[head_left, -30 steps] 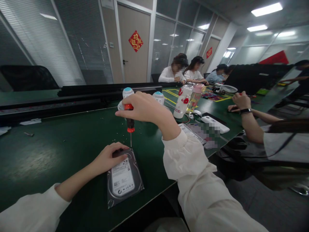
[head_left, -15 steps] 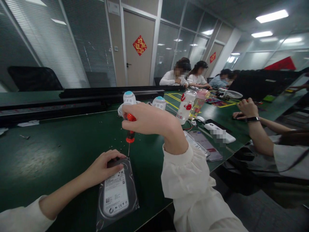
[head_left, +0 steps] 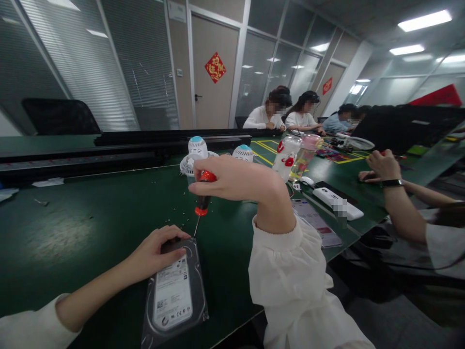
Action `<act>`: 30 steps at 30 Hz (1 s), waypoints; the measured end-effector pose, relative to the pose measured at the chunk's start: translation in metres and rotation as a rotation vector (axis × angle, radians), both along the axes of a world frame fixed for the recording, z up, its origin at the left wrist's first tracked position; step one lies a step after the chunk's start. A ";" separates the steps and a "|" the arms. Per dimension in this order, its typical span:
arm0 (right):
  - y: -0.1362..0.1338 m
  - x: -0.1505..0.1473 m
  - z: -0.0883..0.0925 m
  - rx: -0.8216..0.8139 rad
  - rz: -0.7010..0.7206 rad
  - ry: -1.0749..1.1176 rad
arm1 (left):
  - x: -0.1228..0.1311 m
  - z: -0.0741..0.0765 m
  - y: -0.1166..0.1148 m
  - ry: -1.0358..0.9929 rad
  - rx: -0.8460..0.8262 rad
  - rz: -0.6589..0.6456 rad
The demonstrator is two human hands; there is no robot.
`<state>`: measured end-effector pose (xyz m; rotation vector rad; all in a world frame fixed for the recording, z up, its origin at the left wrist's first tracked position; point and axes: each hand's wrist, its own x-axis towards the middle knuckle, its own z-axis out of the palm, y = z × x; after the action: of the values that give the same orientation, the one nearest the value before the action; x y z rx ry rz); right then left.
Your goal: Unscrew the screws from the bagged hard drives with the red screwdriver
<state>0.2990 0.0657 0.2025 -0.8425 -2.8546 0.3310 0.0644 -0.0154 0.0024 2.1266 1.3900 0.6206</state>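
In the head view, a screwdriver (head_left: 202, 205) with a red and black handle is grasped by the right hand (head_left: 238, 179) at the centre of the frame, its handle wrapped by the fingers and its shaft slanted down to the left. The top end of the drive (head_left: 176, 291), at the lower centre, is met by the tip. The drive is laid flat on the green table (head_left: 90, 223), label up, and is cut off slightly by the bottom edge of the frame. Its upper left corner is gripped by the left hand (head_left: 162, 249), the thumb laid on the face and the fingers over the top end. Small bits (head_left: 183, 213) are scattered just above it. Two white devices (head_left: 197, 147) with blue tops are seen behind the right hand; two bottles (head_left: 288, 157) are stood right of centre, near a white box (head_left: 337, 203). At the right edge, a co-worker's hand (head_left: 387, 165) is raised above the table.
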 end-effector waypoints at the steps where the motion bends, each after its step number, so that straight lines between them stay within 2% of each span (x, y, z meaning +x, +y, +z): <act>1: 0.000 0.000 0.000 0.005 -0.022 -0.011 | 0.000 0.000 0.000 -0.004 0.008 0.003; 3: -0.001 -0.001 0.001 0.009 -0.070 -0.016 | 0.000 0.000 -0.001 -0.009 0.008 0.003; 9: 0.002 -0.005 -0.001 -0.009 -0.046 0.018 | -0.001 -0.001 -0.001 -0.021 -0.017 -0.002; 13: 0.004 -0.006 -0.001 0.003 -0.108 0.021 | -0.001 -0.004 0.001 -0.034 -0.017 0.000; 19: 0.006 -0.006 -0.003 0.005 -0.035 0.020 | 0.003 0.002 0.000 -0.042 -0.006 0.002; 24: 0.005 -0.005 -0.002 0.004 -0.073 0.032 | 0.004 0.005 -0.001 -0.032 -0.017 0.019; 30: 0.005 -0.007 -0.003 0.019 -0.007 0.022 | 0.003 0.005 -0.001 -0.039 -0.017 0.004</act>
<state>0.2923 0.0709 0.1994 -0.8403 -2.8290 0.3091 0.0671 -0.0162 0.0075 2.0883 1.3738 0.6453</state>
